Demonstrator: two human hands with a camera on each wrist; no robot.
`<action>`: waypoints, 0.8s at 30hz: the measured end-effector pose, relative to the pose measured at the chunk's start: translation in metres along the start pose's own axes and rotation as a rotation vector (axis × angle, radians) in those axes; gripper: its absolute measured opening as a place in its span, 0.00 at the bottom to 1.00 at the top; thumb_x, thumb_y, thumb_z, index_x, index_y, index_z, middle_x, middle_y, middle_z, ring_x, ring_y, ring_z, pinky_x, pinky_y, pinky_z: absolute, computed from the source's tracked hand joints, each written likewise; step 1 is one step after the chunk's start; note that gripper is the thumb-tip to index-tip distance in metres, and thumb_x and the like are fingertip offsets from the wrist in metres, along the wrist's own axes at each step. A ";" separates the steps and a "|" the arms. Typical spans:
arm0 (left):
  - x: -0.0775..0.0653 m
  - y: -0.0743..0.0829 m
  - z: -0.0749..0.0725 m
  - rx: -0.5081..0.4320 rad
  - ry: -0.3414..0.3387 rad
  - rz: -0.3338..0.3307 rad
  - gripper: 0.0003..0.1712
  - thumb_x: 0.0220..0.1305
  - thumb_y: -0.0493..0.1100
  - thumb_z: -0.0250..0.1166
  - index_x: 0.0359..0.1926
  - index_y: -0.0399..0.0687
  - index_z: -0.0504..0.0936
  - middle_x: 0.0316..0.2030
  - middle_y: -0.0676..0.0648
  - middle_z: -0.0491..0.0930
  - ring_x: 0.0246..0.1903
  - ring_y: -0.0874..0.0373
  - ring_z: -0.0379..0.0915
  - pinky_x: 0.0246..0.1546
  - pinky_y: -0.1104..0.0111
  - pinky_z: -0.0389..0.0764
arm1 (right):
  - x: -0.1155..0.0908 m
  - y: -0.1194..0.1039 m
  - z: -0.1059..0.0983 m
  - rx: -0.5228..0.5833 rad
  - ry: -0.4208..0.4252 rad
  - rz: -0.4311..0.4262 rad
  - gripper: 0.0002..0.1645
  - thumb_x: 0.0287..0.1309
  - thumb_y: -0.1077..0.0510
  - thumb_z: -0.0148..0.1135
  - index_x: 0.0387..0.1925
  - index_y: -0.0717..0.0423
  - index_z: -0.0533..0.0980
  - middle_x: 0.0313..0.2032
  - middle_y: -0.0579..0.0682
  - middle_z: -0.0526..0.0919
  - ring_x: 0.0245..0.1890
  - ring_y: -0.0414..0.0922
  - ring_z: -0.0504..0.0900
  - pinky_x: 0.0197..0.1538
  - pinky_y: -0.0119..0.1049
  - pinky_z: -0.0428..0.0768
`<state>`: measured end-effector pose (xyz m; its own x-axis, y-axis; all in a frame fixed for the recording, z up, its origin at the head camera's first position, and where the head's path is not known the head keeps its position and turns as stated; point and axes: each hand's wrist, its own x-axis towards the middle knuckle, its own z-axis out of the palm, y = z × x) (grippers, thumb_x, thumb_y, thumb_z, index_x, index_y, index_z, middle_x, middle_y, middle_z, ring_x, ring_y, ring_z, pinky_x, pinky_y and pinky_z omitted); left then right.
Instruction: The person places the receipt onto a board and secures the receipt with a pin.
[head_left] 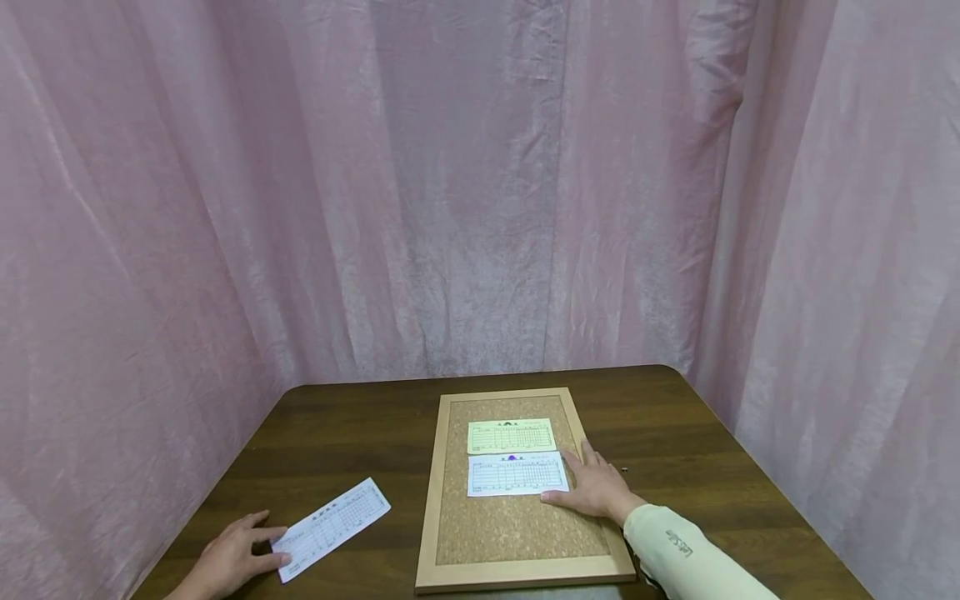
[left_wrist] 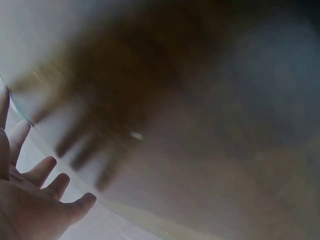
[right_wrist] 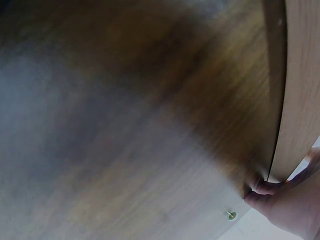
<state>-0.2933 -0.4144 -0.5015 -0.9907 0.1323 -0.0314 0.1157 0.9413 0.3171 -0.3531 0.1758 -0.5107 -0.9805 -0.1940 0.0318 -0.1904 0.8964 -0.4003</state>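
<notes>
A cork board [head_left: 517,529] with a pale wooden frame lies on the table. On its cork are a yellow printed slip [head_left: 491,437] and, just below it, a white printed slip [head_left: 517,478] with a purple mark at its top. My right hand [head_left: 596,487] rests across the board's right frame; thumb and forefinger touch the white slip's right end. Another white slip [head_left: 333,527] lies slanted on the table to the left. My left hand [head_left: 232,557] touches its near left end with thumb and forefinger, the fingers spread in the left wrist view.
A small green-headed tack [right_wrist: 232,216] lies on the dark wood table [head_left: 360,433], right of the board. Pink curtains [head_left: 465,208] hang behind the table and along both sides.
</notes>
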 end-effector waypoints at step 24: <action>0.003 0.006 0.002 0.042 0.021 -0.029 0.46 0.52 0.71 0.68 0.54 0.33 0.83 0.59 0.17 0.65 0.56 0.18 0.61 0.44 0.31 0.70 | 0.001 0.002 0.003 -0.015 0.011 -0.011 0.64 0.45 0.19 0.62 0.72 0.57 0.63 0.71 0.74 0.52 0.66 0.75 0.58 0.62 0.70 0.59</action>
<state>-0.2954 -0.4076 -0.5016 -0.9949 0.0988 -0.0201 0.0894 0.9568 0.2766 -0.3543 0.1759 -0.5142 -0.9787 -0.2000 0.0462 -0.2022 0.8999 -0.3865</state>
